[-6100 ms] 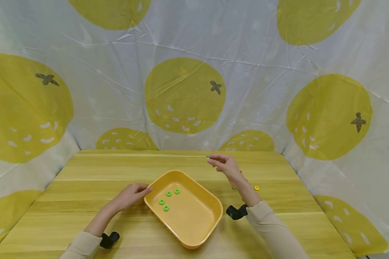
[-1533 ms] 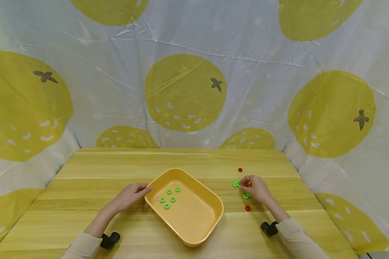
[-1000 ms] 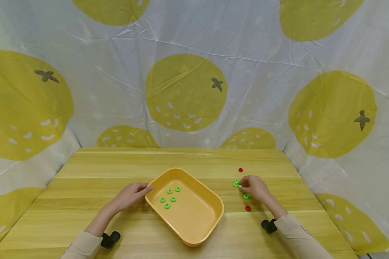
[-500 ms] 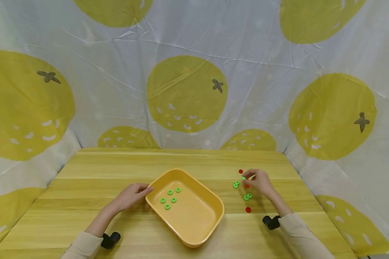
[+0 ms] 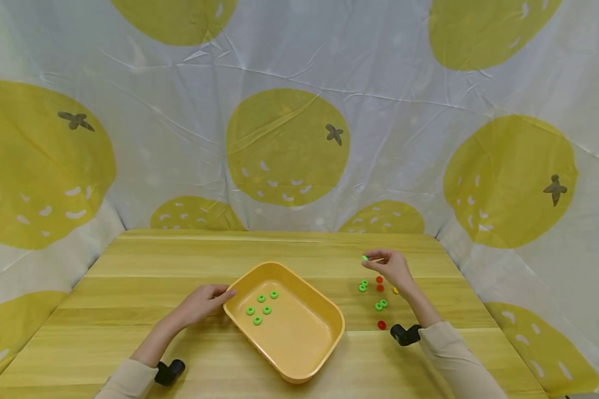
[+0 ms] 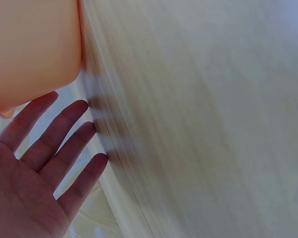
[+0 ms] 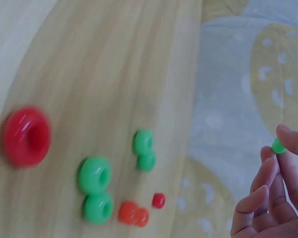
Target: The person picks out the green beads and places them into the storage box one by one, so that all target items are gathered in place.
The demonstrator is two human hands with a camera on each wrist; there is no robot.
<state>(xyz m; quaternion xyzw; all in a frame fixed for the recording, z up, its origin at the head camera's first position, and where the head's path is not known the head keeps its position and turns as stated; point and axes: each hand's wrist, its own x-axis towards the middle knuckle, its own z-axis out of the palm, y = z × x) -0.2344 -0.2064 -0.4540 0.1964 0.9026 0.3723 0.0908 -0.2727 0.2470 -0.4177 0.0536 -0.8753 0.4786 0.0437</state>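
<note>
My left hand [image 5: 199,302] holds the near-left rim of a yellow plastic tub [image 5: 299,341], thumb over the edge. In the left wrist view its other fingers spread below the tub's outer wall. Several ring-shaped green beads [image 5: 262,298] lie in the tub. Raised over the table, my right hand [image 5: 391,269] pinches one green bead [image 7: 278,146] between thumb and fingertip. Below it on the table are two pairs of green beads, one pair [image 5: 363,286] farther back and one [image 5: 381,305] nearer, with orange-red beads [image 5: 380,284] close by.
A larger-looking red bead [image 5: 381,325] lies nearest the front, right of the tub. A yellow bead [image 5: 396,290] sits partly behind the right wrist. The wooden table [image 5: 179,260] ends at a hanging lemon-print cloth [image 5: 379,138]. Black cameras hang at both wrists.
My right hand has picked a green bead off the table, then lifted it back and leftward. Since the oldest frame, another green bead has come into the tub. My left hand stays on the rim.
</note>
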